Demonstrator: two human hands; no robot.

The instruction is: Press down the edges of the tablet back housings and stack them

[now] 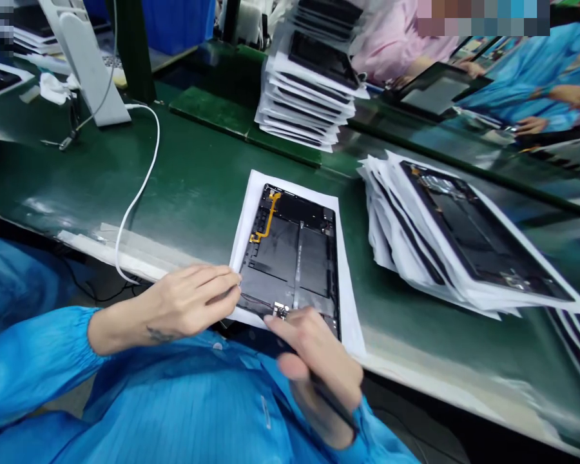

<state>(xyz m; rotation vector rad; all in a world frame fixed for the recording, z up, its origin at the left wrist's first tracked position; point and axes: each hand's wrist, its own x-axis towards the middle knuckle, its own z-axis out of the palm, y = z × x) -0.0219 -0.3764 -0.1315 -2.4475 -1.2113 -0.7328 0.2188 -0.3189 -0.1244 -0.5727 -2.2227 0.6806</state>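
Observation:
An opened tablet housing (275, 264) lies on a white sheet (350, 322) at the bench's front edge. Inside it are black panels, an orange flex cable (269, 222) and a small circuit board (281, 310) at the near end. My left hand (188, 303) grips the housing's left edge with its fingers together; the thumb is hidden. Over the near end is my right hand (319, 361), closed around a dark, slim handheld tool (336, 403). One of its fingers points beside the small board. The tool's tip cannot be made out.
Stacked tablet housings with white sheets (391, 232) stand on the right, and another tall stack (304, 96) at the back. A white cable (147, 174) runs from a white stand (89, 71) over the bench's front edge. Co-workers' sleeves (526, 77) and hands show across the bench.

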